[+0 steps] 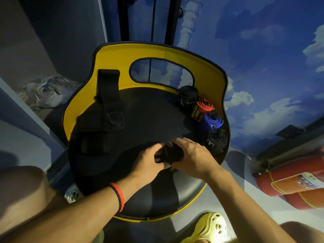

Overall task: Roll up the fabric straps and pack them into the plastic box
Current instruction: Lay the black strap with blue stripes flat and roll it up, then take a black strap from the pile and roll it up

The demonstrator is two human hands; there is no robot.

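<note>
Four rolled straps line the right rim of the seat (pixel 149 116), back to front: black roll (pixel 188 96), red roll (pixel 204 106), blue roll (pixel 211 121), black coil (pixel 216 139). Another black strap (pixel 169 153) sits gripped between left hand (pixel 150 160) and right hand (pixel 191 155). Wide black straps (pixel 100 127) lie unrolled at left.

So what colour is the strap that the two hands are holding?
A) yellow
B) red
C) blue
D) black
D: the left hand and the right hand both grip a black strap over the seat, while the red roll and the blue roll lie untouched at the seat's right edge.
</note>
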